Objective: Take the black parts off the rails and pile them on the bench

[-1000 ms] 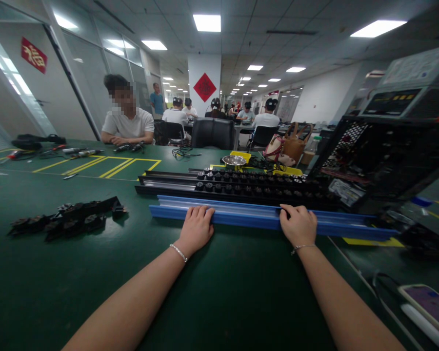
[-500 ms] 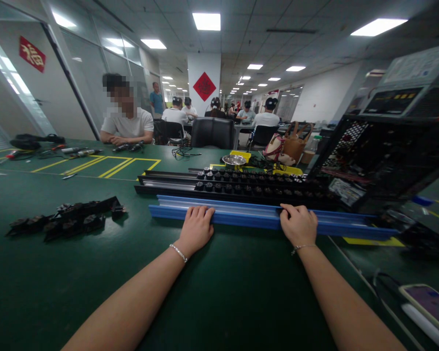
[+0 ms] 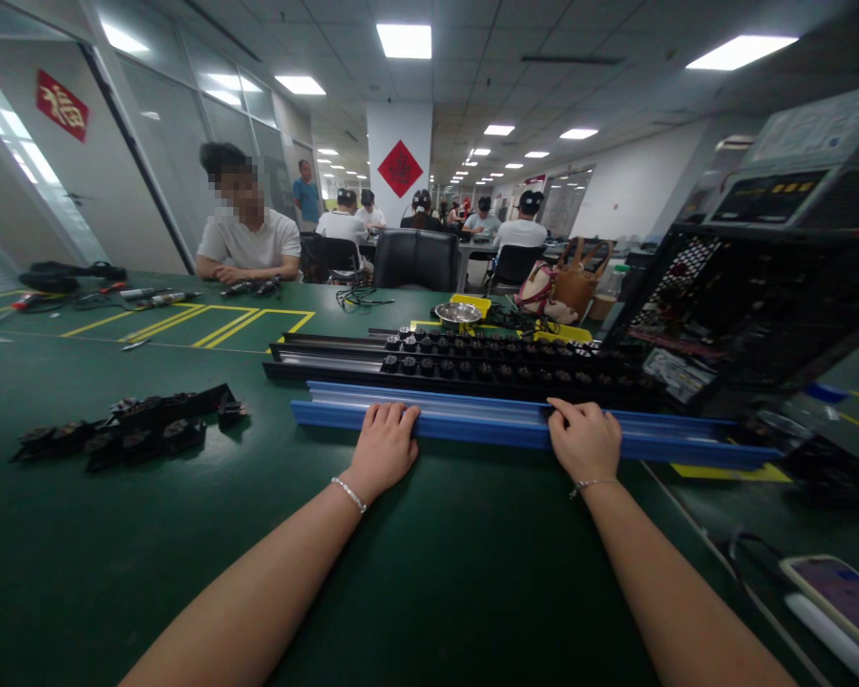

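- The blue rail (image 3: 483,430), a long straight trough, glossy inside, lies on the green table (image 3: 472,572).
- I find my left hand (image 3: 388,444) and right hand (image 3: 585,441) grasping its near wall, set apart presumably for steadiness; firmness I cannot tell.
- Behind, a black rail (image 3: 344,376) carries knobby round parts (image 3: 428,366), seemingly kept aligned.

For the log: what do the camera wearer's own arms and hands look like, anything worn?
The left hand and right hand are ungloved, and no sleeves show. The left wrist wears a silvery, segmented-looking bracelet; the right wrist has a thinner silvery bracelet. Finer detail is too small to tell.
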